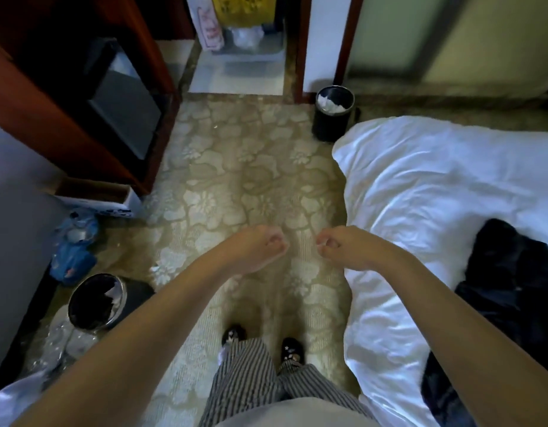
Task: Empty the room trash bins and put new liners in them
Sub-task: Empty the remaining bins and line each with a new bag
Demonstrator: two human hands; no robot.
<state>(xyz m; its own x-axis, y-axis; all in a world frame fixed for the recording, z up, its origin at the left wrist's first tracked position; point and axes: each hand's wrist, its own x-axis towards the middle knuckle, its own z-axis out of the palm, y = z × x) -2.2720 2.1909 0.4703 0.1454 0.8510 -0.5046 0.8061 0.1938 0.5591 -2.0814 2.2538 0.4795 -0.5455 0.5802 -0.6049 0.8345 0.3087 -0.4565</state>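
Two black round trash bins stand on the patterned carpet. One bin [332,118] is far ahead by the bed's corner, with white crumpled paper inside. The other bin [95,302] is near my left leg, dark inside with a scrap of white showing. My left hand [260,246] and my right hand [340,246] are held out in front of me above the carpet, close together, both with fingers curled into loose fists. I see nothing held in either hand.
A bed with a white duvet [436,211] and dark clothing [507,288] fills the right. A wooden cabinet [66,97] stands at left, with a cardboard box [97,195], blue plastic bags [75,248] and clear plastic [60,340] on the floor. A doorway [242,66] ahead shows bags.
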